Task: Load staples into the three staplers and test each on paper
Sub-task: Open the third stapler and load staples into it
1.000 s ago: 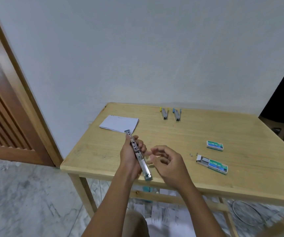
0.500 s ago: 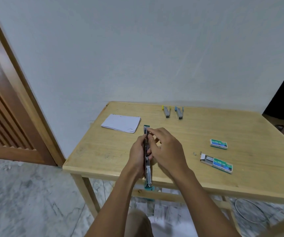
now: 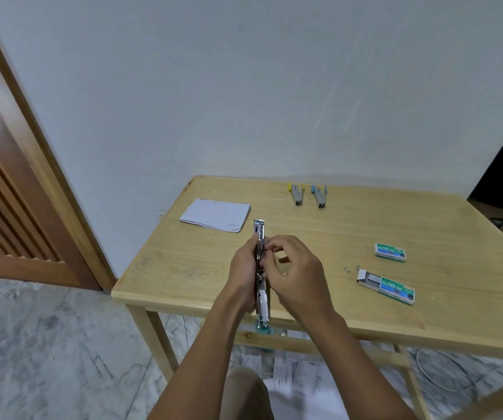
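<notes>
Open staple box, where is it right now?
Head view: the open staple box lies on the table, right of the right hand, just nearer than the closed staple box.

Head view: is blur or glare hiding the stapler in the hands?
Head view: the stapler is fairly sharp, with glints on its metal. The left hand and right hand cover its middle. Light is soft and shadows are faint. The lower right corner is smeared, and the wide lens bows the door frame.

left hand (image 3: 243, 269) curled, gripping stapler (image 3: 261, 301) | right hand (image 3: 297, 277) fingertips pinching at it | forearms converging
</notes>
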A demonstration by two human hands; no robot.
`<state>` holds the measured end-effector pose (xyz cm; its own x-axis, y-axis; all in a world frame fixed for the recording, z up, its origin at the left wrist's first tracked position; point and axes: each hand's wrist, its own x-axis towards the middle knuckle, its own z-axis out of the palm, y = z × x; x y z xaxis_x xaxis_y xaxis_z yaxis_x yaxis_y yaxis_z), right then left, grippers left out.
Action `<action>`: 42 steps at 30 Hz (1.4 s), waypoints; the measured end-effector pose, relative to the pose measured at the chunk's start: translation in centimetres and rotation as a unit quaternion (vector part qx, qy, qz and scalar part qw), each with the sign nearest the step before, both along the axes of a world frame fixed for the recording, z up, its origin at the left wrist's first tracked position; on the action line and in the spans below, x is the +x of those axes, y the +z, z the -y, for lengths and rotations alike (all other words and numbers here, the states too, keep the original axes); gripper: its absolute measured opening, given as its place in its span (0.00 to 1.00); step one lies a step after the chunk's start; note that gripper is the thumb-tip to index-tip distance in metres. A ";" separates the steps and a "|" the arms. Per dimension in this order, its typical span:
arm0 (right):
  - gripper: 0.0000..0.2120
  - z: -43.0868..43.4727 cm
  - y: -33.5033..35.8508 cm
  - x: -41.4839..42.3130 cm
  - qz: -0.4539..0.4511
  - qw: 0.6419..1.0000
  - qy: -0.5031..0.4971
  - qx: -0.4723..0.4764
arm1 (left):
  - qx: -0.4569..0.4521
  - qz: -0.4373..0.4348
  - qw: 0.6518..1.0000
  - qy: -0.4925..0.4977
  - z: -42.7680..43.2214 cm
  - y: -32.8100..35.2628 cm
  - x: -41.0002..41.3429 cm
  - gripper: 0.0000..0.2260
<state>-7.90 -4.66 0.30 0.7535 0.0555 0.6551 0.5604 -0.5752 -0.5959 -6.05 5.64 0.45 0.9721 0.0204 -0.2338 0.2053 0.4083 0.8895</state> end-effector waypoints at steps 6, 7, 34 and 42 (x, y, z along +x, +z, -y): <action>0.04 0.2 -0.9 -1.3 0.054 0.998 0.023 -0.020 | -0.079 -0.014 0.997 -0.002 -0.1 0.3 0.0 0.16; 0.04 0.2 -1.2 -1.4 0.056 0.998 0.028 -0.026 | -0.093 -0.015 0.996 -0.002 -0.1 0.2 0.1 0.16; 0.12 2.0 2.4 -1.2 -0.377 0.445 0.047 0.811 | 0.496 0.204 0.828 -0.164 3.3 4.4 -0.7 0.16; 0.16 7.7 4.4 0.8 -0.288 0.623 0.035 0.727 | -0.050 -0.001 0.983 -0.177 3.5 1.7 0.8 0.15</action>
